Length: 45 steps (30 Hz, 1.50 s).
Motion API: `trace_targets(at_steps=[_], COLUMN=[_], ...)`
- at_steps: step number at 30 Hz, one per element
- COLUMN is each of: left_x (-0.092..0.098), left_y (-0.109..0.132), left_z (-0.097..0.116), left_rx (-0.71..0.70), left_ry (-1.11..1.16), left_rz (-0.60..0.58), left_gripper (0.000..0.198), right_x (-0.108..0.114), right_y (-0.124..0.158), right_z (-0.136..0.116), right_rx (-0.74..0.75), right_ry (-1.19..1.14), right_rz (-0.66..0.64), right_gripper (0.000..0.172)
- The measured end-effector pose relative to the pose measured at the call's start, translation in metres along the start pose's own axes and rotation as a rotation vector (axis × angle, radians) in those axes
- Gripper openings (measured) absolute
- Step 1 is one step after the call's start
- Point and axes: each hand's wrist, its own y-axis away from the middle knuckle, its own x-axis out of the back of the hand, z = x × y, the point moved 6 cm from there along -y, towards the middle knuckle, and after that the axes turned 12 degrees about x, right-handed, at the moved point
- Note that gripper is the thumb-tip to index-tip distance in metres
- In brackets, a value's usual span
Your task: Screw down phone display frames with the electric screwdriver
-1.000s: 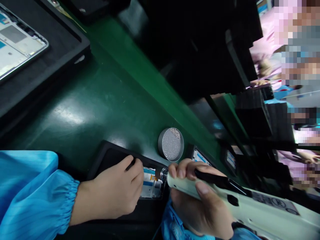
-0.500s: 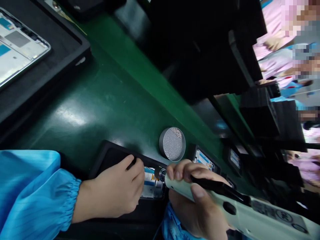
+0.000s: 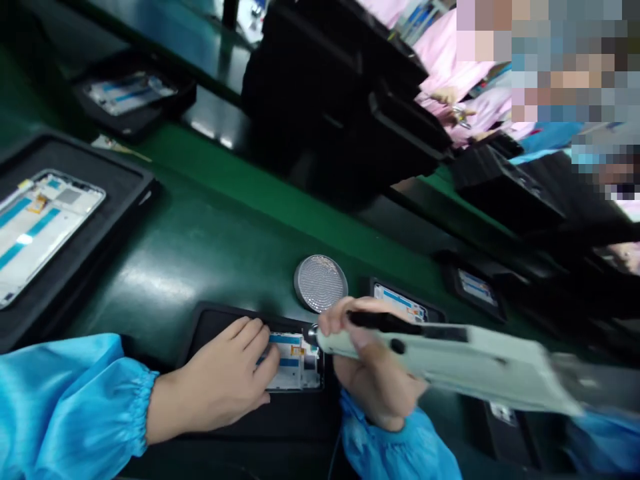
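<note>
My right hand (image 3: 373, 360) is wrapped round a pale green electric screwdriver (image 3: 480, 367), with a black lever along its side. The screwdriver's metal nose (image 3: 313, 333) is at the upper right corner of a phone frame (image 3: 287, 383); whether its bit touches cannot be told. This silvery frame has blue strips and an orange flex cable, and lies in a black tray (image 3: 215, 317). Across the frame's left end lies my left hand (image 3: 233, 367), its fingers bent and close together, holding the frame and hiding that end. Just beyond the tray stands a round screw dish (image 3: 320, 283) with a dotted surface.
At the left, a larger phone frame (image 3: 50, 227) lies in another black tray (image 3: 120, 180). More trayed frames (image 3: 400, 300) stand on the green bench (image 3: 200, 240) to the right. Black stacked trays (image 3: 340, 100) rise behind. People in pink (image 3: 480, 100) sit beyond.
The view has turned and drawn back, showing more of the left tray. The screwdriver body now lies closer to level in view. My left fingers have settled lower over the phone frame.
</note>
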Motion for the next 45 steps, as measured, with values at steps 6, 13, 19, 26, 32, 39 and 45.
trace_targets(at_steps=[6,13,19,26,32,39,45], left_x=[0.039,0.053,0.052,0.050,0.048,0.047,0.047], left_y=[-0.006,-0.012,-0.015,-0.011,-0.010,-0.012,-0.010], left_z=[0.022,0.035,0.033,0.031,0.038,0.043,0.041], left_rx=[-0.213,-0.288,-0.228,-0.213,-0.300,-0.328,-0.333], left_ry=[-0.035,0.095,0.190,0.192,0.115,0.074,0.047], left_rz=[0.092,-0.089,-0.172,-0.202,-0.234,-0.320,-0.299], left_gripper=[0.030,0.026,0.028,0.031,0.037,0.043,0.046], right_x=[0.061,0.073,0.071,0.076,0.075,0.076,0.077], right_y=[-0.029,-0.031,-0.030,-0.032,-0.032,-0.030,-0.030], right_z=[-0.056,-0.073,-0.080,-0.085,-0.084,-0.085,-0.085], right_rx=[0.170,0.209,0.279,0.300,0.276,0.355,0.361], right_ry=[0.000,-0.071,-0.049,-0.055,-0.065,-0.091,-0.096], right_rz=[0.347,0.413,0.414,0.447,0.398,0.353,0.364], right_gripper=[0.017,0.022,0.016,0.017,0.018,0.021,0.020])
